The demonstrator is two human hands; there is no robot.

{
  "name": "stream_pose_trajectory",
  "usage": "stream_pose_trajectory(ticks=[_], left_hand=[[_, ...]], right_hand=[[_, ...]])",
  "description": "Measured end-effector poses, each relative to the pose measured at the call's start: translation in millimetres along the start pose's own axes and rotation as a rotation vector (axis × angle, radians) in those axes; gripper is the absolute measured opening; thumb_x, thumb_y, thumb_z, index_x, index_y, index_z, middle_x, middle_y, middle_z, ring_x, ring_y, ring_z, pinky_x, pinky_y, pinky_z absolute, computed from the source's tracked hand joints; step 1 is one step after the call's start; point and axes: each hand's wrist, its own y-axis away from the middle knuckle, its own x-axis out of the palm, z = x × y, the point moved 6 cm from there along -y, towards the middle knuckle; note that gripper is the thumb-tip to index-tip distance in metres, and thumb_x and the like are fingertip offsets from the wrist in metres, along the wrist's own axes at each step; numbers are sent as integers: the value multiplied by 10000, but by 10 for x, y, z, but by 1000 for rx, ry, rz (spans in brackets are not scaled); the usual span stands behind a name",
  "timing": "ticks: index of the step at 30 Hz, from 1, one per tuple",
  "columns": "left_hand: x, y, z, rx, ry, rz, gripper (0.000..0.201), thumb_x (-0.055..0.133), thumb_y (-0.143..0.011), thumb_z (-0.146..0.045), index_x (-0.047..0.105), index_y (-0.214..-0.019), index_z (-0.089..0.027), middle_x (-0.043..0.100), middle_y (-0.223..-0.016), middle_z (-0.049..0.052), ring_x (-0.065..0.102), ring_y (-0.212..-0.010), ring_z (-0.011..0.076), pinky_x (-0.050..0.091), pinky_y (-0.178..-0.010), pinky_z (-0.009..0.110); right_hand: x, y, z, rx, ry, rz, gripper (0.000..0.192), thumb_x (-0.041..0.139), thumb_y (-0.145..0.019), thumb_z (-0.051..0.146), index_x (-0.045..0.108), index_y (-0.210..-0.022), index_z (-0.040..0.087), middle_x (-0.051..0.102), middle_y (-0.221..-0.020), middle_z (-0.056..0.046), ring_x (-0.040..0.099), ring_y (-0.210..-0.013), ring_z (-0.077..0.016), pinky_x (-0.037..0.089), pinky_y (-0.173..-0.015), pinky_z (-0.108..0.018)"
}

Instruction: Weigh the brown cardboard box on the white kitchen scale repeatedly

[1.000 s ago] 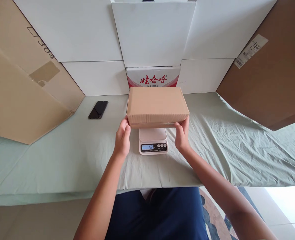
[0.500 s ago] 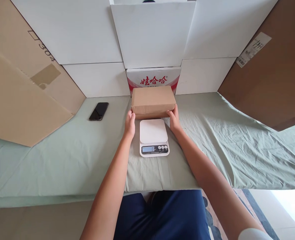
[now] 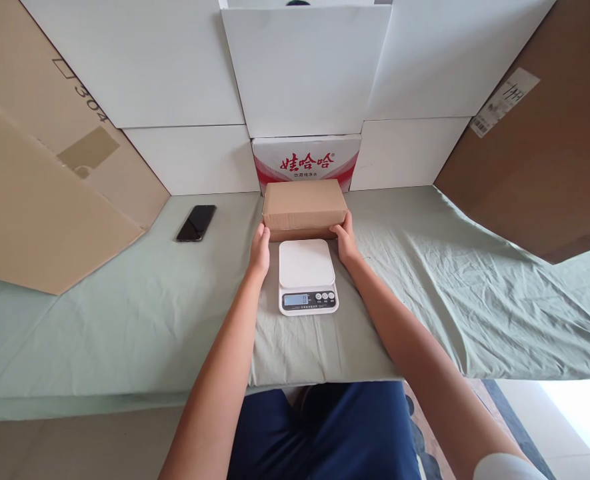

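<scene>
A small brown cardboard box [image 3: 305, 208] rests on the green cloth just behind a white kitchen scale [image 3: 307, 276]. My left hand [image 3: 259, 250] grips the box's left front corner and my right hand [image 3: 347, 240] grips its right front corner. The scale's platform is bare and its display reads 0. Both forearms reach in from the bottom of the view on either side of the scale.
A black phone [image 3: 197, 222] lies on the cloth at the left. A red-and-white printed carton [image 3: 307, 159] stands behind the box against white boards. Large cardboard sheets lean at the left [image 3: 49, 187] and right [image 3: 539, 153]. The table edge [image 3: 125, 400] runs near my lap.
The box was held above the scale, which read 52; it moved back and down onto the cloth behind the scale. The scale now reads 0. Both hands stay on the box.
</scene>
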Motion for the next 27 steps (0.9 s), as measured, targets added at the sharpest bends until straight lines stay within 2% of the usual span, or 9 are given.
stream_pose_trajectory(ticks=[3,9,18,22,27], left_hand=[[19,8,-19,7,17,24,552,417,-1011,-597,526,-1471,-313,548,-1576,31,408,-1540,231,289,-1289,433],[30,13,-1,-24,19,40,607,392,-1005,-638,495,-1512,-321,496,-1621,10,335,-1579,222,233,-1317,433],[-68,-15,57,-47,21,-16,652,412,-994,-654,447,-1553,-322,423,-1670,0,285,-1597,214,213,-1324,412],[-37,2,47,-50,26,3,641,414,-994,-653,494,-1523,-301,471,-1640,26,330,-1580,226,239,-1315,430],[-13,8,54,-59,35,13,642,417,-991,-658,499,-1519,-302,477,-1636,24,322,-1584,221,235,-1316,425]], right_hand=[[-15,10,10,61,-27,-57,534,522,-719,268,493,-1249,322,541,-1380,-26,375,-1426,-289,288,-1272,-569],[-18,20,25,77,-6,-94,540,546,-702,263,489,-1238,307,535,-1404,-29,428,-1379,-282,333,-1246,-540],[-66,47,51,56,-21,-76,536,537,-693,272,535,-1227,319,592,-1366,-21,460,-1342,-289,335,-1238,-540],[-54,44,43,62,-18,-47,525,542,-703,272,549,-1226,325,612,-1336,-14,494,-1284,-294,375,-1204,-547],[-34,19,30,45,-5,-32,613,550,-698,248,527,-1305,333,611,-1341,-7,482,-1277,-287,354,-1224,-534]])
